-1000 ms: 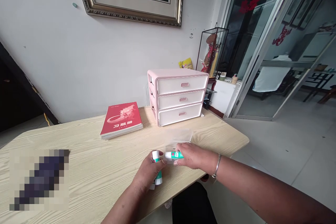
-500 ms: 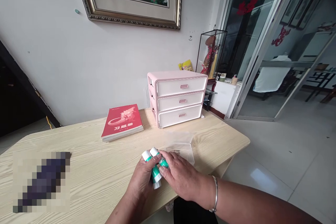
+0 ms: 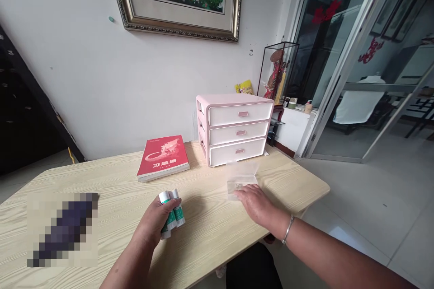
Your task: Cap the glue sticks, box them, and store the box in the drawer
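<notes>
Glue sticks [image 3: 172,211], light and stiff, lie gripped around their barrels in the curled left hand [image 3: 152,219]; the spread right hand [image 3: 257,206] touches a clear plastic box [image 3: 241,179].

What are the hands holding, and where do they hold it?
The left hand grips glue sticks around their middles, with the ends poking out. The right hand holds nothing.

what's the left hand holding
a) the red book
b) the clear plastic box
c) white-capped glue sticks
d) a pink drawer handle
C, the left hand is closed around white-capped glue sticks, their ends showing past the fingers.
</notes>
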Demonstrator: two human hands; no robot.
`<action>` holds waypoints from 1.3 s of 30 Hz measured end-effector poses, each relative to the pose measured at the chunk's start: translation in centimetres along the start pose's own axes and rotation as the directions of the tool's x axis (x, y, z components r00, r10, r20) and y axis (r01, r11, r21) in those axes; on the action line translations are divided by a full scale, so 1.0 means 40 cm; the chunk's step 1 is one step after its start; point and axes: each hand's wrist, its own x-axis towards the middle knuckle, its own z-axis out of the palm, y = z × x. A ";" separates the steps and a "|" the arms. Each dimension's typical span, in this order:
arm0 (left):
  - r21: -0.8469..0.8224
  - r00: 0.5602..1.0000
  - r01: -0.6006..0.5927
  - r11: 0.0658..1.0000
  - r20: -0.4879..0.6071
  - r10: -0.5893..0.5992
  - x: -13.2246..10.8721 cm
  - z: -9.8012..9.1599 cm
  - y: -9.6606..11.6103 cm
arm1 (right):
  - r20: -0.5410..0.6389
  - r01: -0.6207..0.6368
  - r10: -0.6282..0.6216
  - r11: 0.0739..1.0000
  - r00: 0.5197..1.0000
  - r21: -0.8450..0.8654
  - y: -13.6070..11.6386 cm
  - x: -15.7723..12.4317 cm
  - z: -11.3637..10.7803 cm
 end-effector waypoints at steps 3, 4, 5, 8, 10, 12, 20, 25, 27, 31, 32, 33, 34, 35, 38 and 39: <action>0.243 0.996 -0.063 0.968 -0.039 0.075 0.017 -0.031 0.020 | 0.031 0.055 -0.056 0.998 0.998 0.027 0.040 0.022 -0.017; 0.321 0.991 -0.097 0.942 -0.057 0.122 0.024 -0.040 0.027 | 0.040 0.064 -0.066 0.997 0.997 0.039 0.047 0.029 -0.020; 0.385 0.983 -0.132 0.913 -0.072 0.172 0.032 -0.048 0.033 | 0.044 0.065 -0.067 0.996 0.997 0.053 0.051 0.035 -0.020; 0.522 0.955 -0.203 0.828 -0.080 0.284 0.060 -0.068 0.046 | 0.025 0.033 -0.036 0.995 0.999 0.090 0.054 0.049 -0.015; 0.639 0.942 -0.225 0.735 -0.051 0.333 0.078 -0.077 0.051 | 0.025 0.025 -0.028 0.996 0.999 0.090 0.053 0.051 -0.009; 0.755 0.934 -0.224 0.616 -0.014 0.356 0.092 -0.084 0.058 | 0.016 0.027 -0.028 0.998 0.999 0.060 0.050 0.049 -0.003; 0.945 0.898 -0.195 0.262 0.065 0.436 0.125 -0.042 0.081 | -0.337 0.126 -0.081 0.985 0.938 0.114 -0.105 0.055 0.005; 0.968 0.881 -0.218 0.121 0.142 0.451 0.144 0.006 0.055 | -0.351 0.237 -0.112 0.912 0.930 0.335 -0.253 0.117 0.051; 0.964 0.870 -0.248 0.097 0.178 0.460 0.146 0.009 0.049 | -0.324 0.211 -0.073 0.885 0.943 0.416 -0.288 0.159 0.081; 0.945 0.848 -0.310 0.100 0.228 0.479 0.139 -0.016 0.043 | -0.246 0.045 0.099 0.854 0.964 0.519 -0.319 0.249 0.145; 0.936 0.847 -0.331 0.121 0.238 0.476 0.137 -0.027 0.041 | -0.218 -0.011 0.150 0.846 0.964 0.534 -0.323 0.269 0.160; 0.922 0.846 -0.358 0.150 0.252 0.471 0.135 -0.039 0.039 | -0.186 -0.066 0.198 0.836 0.962 0.545 -0.325 0.288 0.173; 0.901 0.842 -0.392 0.183 0.272 0.465 0.133 -0.051 0.036 | -0.152 -0.116 0.236 0.826 0.960 0.551 -0.327 0.305 0.186; 0.876 0.836 -0.430 0.217 0.295 0.463 0.132 -0.063 0.033 | -0.120 -0.159 0.267 0.817 0.956 0.554 -0.328 0.321 0.197; 0.806 0.810 -0.511 0.299 0.336 0.480 0.133 -0.098 0.021 | -0.044 -0.251 0.330 0.792 0.943 0.557 -0.331 0.363 0.225; 0.793 0.805 -0.523 0.314 0.337 0.489 0.135 -0.109 0.017 | -0.029 -0.269 0.342 0.786 0.939 0.557 -0.332 0.374 0.232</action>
